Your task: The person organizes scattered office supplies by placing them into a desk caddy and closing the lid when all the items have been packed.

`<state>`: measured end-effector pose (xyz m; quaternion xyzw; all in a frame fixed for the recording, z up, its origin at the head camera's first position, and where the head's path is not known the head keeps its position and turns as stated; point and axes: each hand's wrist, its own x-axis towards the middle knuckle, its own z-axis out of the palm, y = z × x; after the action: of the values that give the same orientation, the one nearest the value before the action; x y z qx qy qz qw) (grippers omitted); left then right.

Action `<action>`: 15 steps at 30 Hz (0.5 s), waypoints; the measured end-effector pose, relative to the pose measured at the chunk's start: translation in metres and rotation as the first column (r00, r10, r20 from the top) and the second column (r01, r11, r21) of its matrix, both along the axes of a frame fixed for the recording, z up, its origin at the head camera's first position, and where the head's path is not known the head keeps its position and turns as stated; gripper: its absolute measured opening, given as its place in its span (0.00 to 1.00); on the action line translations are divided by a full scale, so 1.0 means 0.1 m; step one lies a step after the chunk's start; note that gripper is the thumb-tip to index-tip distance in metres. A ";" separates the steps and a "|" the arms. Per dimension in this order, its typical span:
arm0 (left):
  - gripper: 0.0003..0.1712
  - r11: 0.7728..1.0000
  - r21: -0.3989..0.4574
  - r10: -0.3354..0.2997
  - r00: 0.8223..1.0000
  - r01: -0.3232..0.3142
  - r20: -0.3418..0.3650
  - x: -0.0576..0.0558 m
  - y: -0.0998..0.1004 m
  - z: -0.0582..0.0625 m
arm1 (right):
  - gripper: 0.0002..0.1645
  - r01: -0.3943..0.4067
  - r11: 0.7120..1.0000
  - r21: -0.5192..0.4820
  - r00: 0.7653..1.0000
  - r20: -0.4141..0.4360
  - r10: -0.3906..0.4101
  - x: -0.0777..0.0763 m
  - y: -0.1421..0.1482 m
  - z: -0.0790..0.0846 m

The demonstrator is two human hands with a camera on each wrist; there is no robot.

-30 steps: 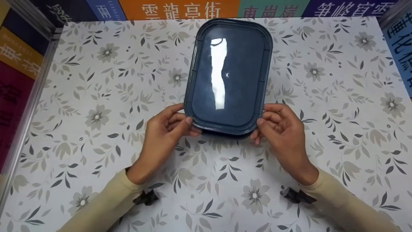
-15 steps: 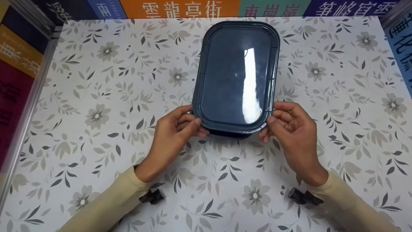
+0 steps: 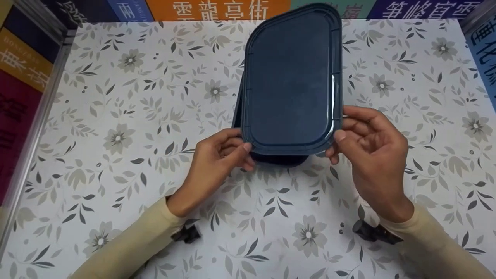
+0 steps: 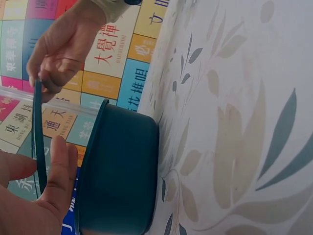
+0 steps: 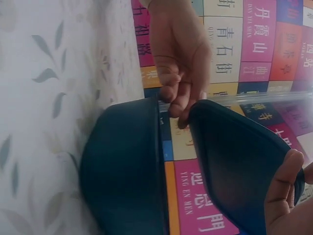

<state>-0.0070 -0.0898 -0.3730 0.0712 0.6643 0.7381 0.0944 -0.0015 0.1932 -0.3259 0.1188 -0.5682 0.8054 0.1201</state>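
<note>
A dark blue rectangular lid [image 3: 290, 81] with rounded corners is held above a matching deep container [image 3: 281, 159], tilted and apart from it. My left hand [image 3: 219, 166] pinches the lid's near left corner between thumb and fingers. At the near right corner my right hand [image 3: 374, 155] pinches the rim in the same way. The left wrist view shows the container [image 4: 122, 171] standing on the table, with a gap between its rim and the lid [image 4: 40, 142]. In the right wrist view the lid's underside [image 5: 239, 166] shows. The container's inside is hidden.
A white tablecloth [image 3: 135, 174] with grey flowers and leaves covers the table. Upright panels [image 3: 221, 9] with coloured blocks and large characters stand along the back and sides. A dark wrist device [image 3: 376, 231] sits under each sleeve.
The lid has come up off the container and shifted right, its right side now higher. My right hand has moved up and right with it; the left hand has shifted slightly right.
</note>
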 end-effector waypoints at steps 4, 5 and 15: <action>0.22 0.999 -0.042 0.003 1.000 -0.004 -0.028 -0.03 0.00 0.02 | 0.22 0.032 0.999 -0.031 0.997 -0.064 -0.034 -0.04 -0.06 0.08; 0.21 0.998 -0.059 0.008 0.999 -0.011 -0.041 -0.03 0.01 0.03 | 0.22 0.041 0.998 -0.043 0.996 -0.076 -0.044 -0.05 -0.08 0.09; 0.14 0.953 -0.245 0.057 0.903 -0.175 -0.425 -0.09 0.12 0.17 | 0.25 0.130 0.991 -0.008 0.979 -0.157 -0.130 -0.12 -0.16 0.13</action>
<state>-0.0158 -0.0781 -0.3555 0.1718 0.7691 0.6099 -0.0838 -0.0136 0.1776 -0.3126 0.1447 -0.5645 0.7832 0.2166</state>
